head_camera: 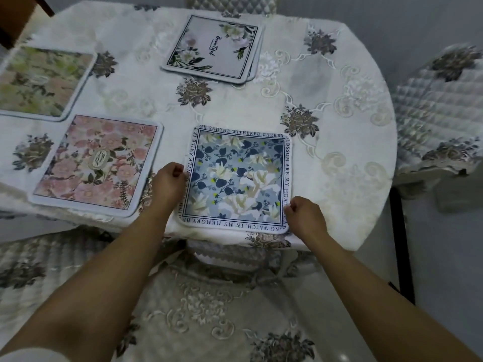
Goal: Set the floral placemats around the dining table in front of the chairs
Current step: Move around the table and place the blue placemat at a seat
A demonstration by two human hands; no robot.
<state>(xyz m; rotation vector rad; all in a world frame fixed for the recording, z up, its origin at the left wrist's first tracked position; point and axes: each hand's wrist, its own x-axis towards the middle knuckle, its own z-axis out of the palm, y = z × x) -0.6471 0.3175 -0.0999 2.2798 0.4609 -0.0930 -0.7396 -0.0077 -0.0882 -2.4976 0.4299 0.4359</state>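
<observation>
A blue floral placemat (237, 178) with a lettered border lies flat at the table's near edge, in front of the near chair (209, 304). My left hand (168, 181) pinches its left edge. My right hand (304, 218) pinches its right edge near the lower corner. A pink floral placemat (96, 163) lies to the left. A green and pink placemat (39, 82) sits at the far left. A small stack of white placemats (214, 48) with leaf prints lies at the far side of the table.
The table (339, 113) wears a white embroidered cloth with grey flowers. Quilted chairs stand at the right (439, 111) and the far side (230, 3). A dark wooden piece (15, 17) shows at the top left.
</observation>
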